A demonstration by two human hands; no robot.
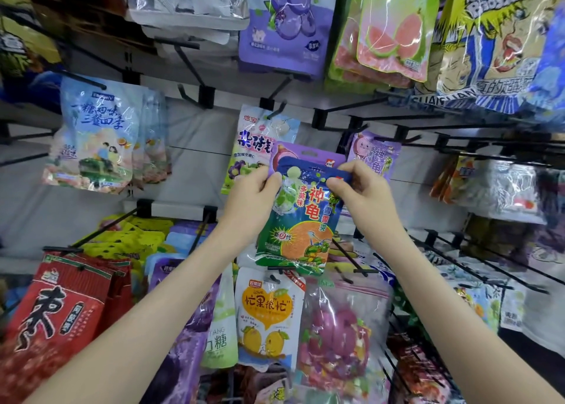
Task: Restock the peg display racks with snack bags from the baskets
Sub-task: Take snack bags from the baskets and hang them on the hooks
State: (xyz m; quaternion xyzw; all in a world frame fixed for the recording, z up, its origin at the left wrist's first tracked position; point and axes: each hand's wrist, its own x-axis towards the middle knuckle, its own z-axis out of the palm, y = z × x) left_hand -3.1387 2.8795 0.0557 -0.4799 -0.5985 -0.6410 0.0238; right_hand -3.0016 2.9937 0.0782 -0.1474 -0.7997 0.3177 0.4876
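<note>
Head view. Holding a blue and green turtle snack bag (298,220) upright in front of the peg rack (320,118), at about mid height. Gripping its upper left corner with the left hand (253,195), fingers (272,178) curled over the top edge. Pinching its upper right corner with the right hand (363,189), thumb in front, the rest tucked behind. Directly behind the blue bag's top, a purple bag (305,151); cannot tell whether gripped along with it or hanging on a peg. Beyond, on pegs: a white and green bag (253,140) to the left, another purple bag (379,155) to the right. Below the hands, hanging side by side, a mango bag (269,312) and a clear pouch of pink sweets (339,336). Lower left, red bags (58,312). Upper left, pale blue bags (94,134). Overhead, a blueberry bag (284,27) beside a guava bag (393,33).
</note>
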